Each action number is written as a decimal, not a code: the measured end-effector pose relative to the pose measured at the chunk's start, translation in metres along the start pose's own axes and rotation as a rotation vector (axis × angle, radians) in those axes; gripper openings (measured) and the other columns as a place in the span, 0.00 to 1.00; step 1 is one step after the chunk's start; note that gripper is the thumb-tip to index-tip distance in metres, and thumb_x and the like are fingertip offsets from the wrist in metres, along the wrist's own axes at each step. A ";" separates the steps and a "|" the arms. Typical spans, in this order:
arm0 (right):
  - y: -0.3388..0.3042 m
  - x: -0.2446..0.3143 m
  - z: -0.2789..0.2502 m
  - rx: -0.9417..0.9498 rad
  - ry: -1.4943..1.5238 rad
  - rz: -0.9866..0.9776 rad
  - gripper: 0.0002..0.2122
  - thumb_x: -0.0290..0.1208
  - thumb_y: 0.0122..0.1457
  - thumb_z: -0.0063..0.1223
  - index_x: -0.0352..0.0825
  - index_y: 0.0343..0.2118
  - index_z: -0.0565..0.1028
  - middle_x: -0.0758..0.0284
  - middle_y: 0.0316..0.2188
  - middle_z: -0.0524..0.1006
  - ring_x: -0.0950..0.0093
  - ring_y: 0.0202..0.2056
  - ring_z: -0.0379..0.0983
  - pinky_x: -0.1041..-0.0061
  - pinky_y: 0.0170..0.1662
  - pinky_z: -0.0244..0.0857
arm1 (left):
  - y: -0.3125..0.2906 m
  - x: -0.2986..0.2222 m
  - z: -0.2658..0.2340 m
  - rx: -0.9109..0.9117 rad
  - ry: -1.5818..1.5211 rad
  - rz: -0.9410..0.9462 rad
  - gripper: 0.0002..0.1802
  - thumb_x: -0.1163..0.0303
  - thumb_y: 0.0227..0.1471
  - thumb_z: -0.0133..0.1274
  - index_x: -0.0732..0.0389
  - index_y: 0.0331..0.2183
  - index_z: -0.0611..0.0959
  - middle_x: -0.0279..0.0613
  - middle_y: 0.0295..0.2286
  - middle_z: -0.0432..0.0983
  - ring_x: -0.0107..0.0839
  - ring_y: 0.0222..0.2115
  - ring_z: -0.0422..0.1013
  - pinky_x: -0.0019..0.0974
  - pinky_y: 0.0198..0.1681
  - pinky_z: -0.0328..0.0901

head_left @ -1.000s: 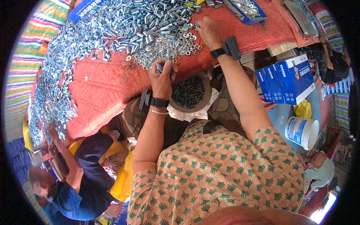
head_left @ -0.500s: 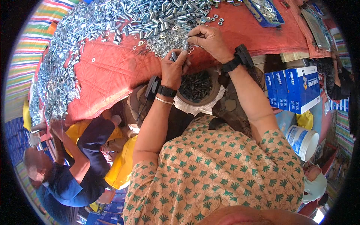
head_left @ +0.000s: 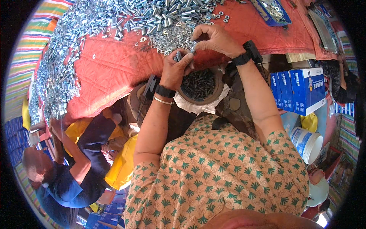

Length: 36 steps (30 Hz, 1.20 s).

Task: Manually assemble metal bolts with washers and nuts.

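My left hand is closed around a shiny metal sleeve, whose end pokes out between thumb and fingers. Close beside it, my right hand pinches a small silvery metal piece; the fingers cover too much of it to name its kind. Both hands are over the near edge of the red quilted cloth. Just beyond them lies a pile of flat washers, with a large heap of metal sleeves behind it. Below my hands stands a round tub of dark bolts.
A blue tray of small metal parts sits at the far right. Blue-and-white boxes and a white bucket are at my right. At the left, another person in dark clothes works by the cloth's edge, near a yellow bag.
My right hand has shifted slightly right, its fingertips lowering toward me and closer to the left hand. The left hand has barely moved and still holds the sleeve.
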State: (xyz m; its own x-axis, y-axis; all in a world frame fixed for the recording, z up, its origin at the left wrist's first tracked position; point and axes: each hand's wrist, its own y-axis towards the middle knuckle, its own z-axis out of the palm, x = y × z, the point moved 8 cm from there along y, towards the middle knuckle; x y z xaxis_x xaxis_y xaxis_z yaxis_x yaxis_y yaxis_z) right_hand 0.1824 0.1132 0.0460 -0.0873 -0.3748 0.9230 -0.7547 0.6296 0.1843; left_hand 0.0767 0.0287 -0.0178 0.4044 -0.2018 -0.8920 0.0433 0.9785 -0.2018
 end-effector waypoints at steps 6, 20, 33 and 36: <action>-0.001 -0.003 -0.002 0.046 -0.061 0.094 0.11 0.33 0.48 0.63 0.34 0.29 0.73 0.75 0.27 0.71 0.85 0.31 0.66 0.82 0.35 0.63 | 0.003 0.004 0.002 0.001 0.026 0.023 0.06 0.70 0.51 0.54 0.61 0.31 0.76 0.31 0.21 0.71 0.19 0.19 0.66 0.22 0.20 0.60; -0.018 0.021 0.009 -0.089 -0.109 0.142 0.11 0.28 0.52 0.48 0.29 0.37 0.72 0.66 0.35 0.72 0.74 0.40 0.68 0.75 0.46 0.60 | -0.017 -0.006 0.000 0.086 0.033 0.124 0.12 0.65 0.47 0.59 0.61 0.34 0.80 0.32 0.27 0.75 0.22 0.28 0.68 0.31 0.32 0.66; -0.049 0.047 0.065 0.057 0.197 0.252 0.05 0.23 0.55 0.47 0.32 0.35 0.69 0.74 0.26 0.67 0.83 0.27 0.63 0.85 0.33 0.58 | -0.102 -0.036 -0.011 -0.014 0.227 0.252 0.10 0.66 0.47 0.59 0.63 0.29 0.78 0.33 0.21 0.74 0.18 0.21 0.68 0.25 0.23 0.63; -0.055 0.051 0.070 0.092 -0.071 0.137 0.06 0.24 0.55 0.47 0.32 0.36 0.69 0.72 0.26 0.67 0.82 0.30 0.64 0.83 0.36 0.59 | -0.119 -0.032 -0.005 -0.032 0.215 0.243 0.10 0.66 0.47 0.59 0.63 0.28 0.78 0.33 0.20 0.73 0.19 0.21 0.69 0.26 0.23 0.64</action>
State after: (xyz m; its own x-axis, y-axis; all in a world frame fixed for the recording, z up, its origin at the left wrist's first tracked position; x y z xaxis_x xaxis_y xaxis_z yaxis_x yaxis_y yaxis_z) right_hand 0.1740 0.0123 0.0590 -0.2361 -0.3390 0.9107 -0.7885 0.6145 0.0243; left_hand 0.0541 -0.0818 0.0329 0.1969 0.0300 -0.9800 -0.0614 0.9979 0.0182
